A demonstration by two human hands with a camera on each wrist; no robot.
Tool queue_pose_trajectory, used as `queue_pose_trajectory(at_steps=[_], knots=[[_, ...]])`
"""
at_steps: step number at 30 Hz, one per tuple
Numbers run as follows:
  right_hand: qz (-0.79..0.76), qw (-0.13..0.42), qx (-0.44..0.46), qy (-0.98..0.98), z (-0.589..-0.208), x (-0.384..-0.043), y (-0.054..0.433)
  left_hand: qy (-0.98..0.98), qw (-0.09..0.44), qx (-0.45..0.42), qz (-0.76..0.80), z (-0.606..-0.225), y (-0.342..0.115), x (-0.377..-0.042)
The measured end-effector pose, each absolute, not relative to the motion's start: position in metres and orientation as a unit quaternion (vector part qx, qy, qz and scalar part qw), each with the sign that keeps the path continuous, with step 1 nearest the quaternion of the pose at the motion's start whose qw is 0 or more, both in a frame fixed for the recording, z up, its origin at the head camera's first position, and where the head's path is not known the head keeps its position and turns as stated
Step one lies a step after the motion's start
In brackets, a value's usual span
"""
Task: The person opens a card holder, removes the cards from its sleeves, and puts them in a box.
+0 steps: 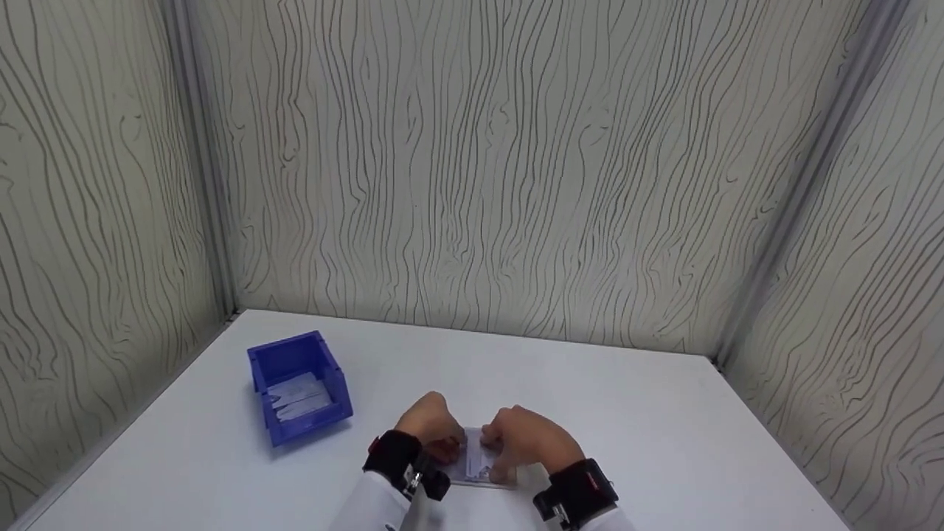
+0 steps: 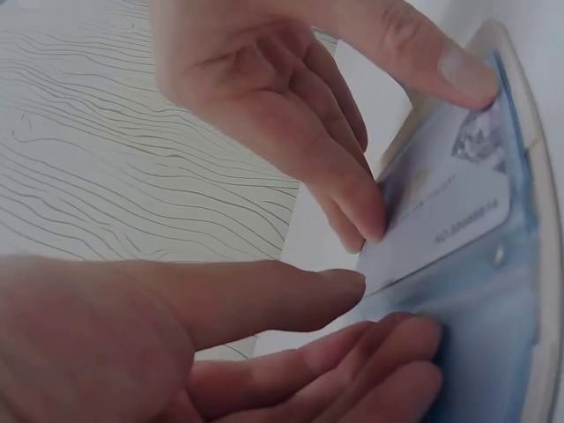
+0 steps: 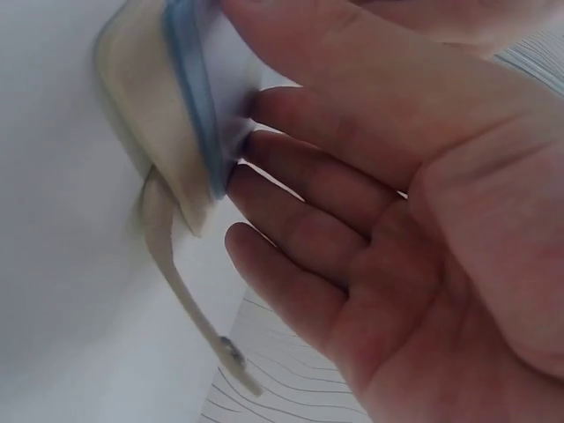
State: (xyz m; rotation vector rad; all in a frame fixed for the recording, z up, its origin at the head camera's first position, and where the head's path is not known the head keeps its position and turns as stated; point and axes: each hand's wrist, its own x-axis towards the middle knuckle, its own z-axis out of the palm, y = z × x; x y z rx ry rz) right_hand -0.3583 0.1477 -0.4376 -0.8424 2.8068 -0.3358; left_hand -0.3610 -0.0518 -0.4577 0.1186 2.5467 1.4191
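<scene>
An opened card holder [image 1: 459, 472] with bluish clear sleeves and a beige cover lies on the table between both hands. A printed pale card [image 2: 449, 216], with a number and a picture on it, lies over its right side. My right hand [image 1: 531, 439] spans this side and holds it, thumb on the card's near corner and index finger at the far end. Other right fingertips [image 3: 238, 176] touch the sleeve's edge. My left hand [image 1: 431, 426] rests at the left sleeve, its thumb tip by the card's edge and its fingers loosely bent, the thumb and fingers apart.
At the left of the white table [image 1: 664, 428] stands a blue bin [image 1: 306, 426] with several pale flat pieces inside. A beige strap [image 3: 181, 282] with a metal snap sticks out from the holder. Wood-grain patterned panels [image 1: 472, 184] enclose the table at the back and sides.
</scene>
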Motion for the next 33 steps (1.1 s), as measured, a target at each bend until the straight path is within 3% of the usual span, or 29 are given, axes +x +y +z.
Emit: queue_pose_trajectory(at_steps=[11,22,33], knots=[[-0.149,0.104,-0.271,0.945,-0.4418,-0.3548,0.1463,0.849,0.155,0.035,0.503,-0.4594,-0.0538,-0.3564],[-0.166,0.121,-0.246,0.947,-0.4398,-0.3582,0.1484,0.840,0.152,0.035,0.519,-0.4628,-0.0537,-0.3565],[-0.123,0.103,-0.212,0.964,-0.4366,-0.3580,0.1526,0.847,0.158,0.034,0.507,-0.4600,-0.0524,-0.3590]])
